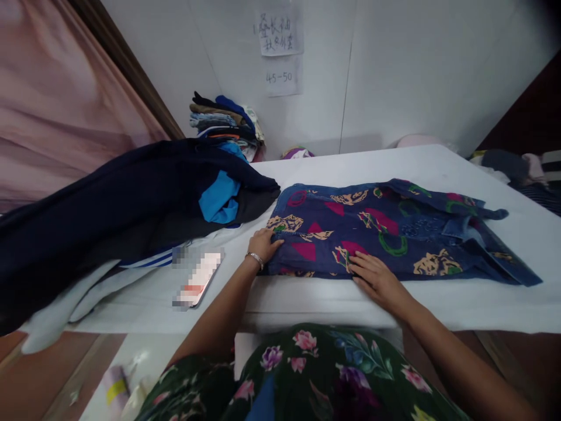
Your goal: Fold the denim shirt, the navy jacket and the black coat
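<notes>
A dark blue denim jacket [324, 234] printed with magenta, green and tan shapes lies front down or folded on the white table; which, I cannot tell. Its collar end points right and its hem left. My left hand [262, 245], a bracelet at its wrist, is closed at the hem, with the thumb over the cloth and the fingertips partly hidden. Flat on the near side of the jacket, my right hand [374, 278] rests with fingers stretched out, holding nothing.
Dark clothes [131, 181] with a bright blue piece heap on the left. Near them lies a phone [204, 278]. Behind stands a stack of folded clothes [225, 126]. More clothes [512, 169] lie at far right. The white table's [307, 301] front edge runs before me.
</notes>
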The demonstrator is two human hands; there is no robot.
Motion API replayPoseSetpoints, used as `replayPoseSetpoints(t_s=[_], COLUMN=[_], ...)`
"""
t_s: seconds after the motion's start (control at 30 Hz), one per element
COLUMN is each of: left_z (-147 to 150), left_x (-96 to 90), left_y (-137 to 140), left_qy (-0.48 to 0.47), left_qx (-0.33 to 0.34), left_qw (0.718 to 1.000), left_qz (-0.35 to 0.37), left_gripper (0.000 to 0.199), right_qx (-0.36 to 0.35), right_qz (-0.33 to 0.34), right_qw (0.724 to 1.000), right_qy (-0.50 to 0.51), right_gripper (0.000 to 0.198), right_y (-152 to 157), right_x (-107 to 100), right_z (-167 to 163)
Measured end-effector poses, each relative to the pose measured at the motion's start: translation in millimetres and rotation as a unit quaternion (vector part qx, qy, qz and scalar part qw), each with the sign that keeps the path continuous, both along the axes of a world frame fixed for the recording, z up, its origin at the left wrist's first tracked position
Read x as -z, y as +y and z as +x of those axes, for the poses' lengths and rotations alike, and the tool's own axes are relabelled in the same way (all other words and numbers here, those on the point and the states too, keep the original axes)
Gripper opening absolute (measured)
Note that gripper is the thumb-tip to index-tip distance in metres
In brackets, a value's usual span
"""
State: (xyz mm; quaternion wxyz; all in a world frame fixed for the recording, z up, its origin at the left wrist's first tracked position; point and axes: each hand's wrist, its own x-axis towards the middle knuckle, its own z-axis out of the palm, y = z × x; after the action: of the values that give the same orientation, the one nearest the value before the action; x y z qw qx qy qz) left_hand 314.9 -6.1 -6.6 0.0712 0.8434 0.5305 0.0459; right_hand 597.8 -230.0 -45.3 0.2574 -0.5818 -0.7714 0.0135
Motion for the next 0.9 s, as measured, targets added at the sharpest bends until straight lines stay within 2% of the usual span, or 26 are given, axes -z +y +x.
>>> replayPoseSetpoints(t_s=[0.17, 0.27, 0.4, 0.5, 0.6, 0.8, 0.9], left_z=[-3, -12, -24, -26, -24, -18, -10], left_x=[6.2, 3.5, -2.1, -4.3, -4.4, -4.7, -11.5], left_y=[9, 9, 5, 3, 6, 16, 11], left_qy=[-0.071, -0.104, -0.068, -0.052, -0.074, -0.013, -0.035], left_qx=[0.002, -0.02, -0.062, -0.053, -0.044, -0.053, -0.035], left_qw=[0.997, 0.994, 0.995, 0.996, 0.996, 0.997, 0.999], left_qz=[-0.019, -0.023, -0.043, -0.05, -0.02, -0.048, 0.006], left_gripper=[0.019, 0.022, 0.037, 0.025, 0.018, 0.021, 0.026], right_qx=[0.018, 0.015, 0.008, 0.014, 0.014, 0.007, 0.01], right_qz=[0.005, -0.001, -0.007, -0.013, -0.029, -0.056, -0.048], right_qw=[1.0, 1.0, 1.0, 1.0, 0.999, 0.998, 0.999], right_qy=[0.003, 0.006, 0.0, -0.013, -0.024, -0.011, 0.008], right_gripper=[0.032, 0.033, 0.037, 0.042, 0.043, 0.044, 0.04], right_y=[7, 4, 1, 2, 5, 7, 5], right_x=[15, 17, 15, 14, 14, 11, 4], right_z=[-7, -6, -7, -11, -13, -12, -13])
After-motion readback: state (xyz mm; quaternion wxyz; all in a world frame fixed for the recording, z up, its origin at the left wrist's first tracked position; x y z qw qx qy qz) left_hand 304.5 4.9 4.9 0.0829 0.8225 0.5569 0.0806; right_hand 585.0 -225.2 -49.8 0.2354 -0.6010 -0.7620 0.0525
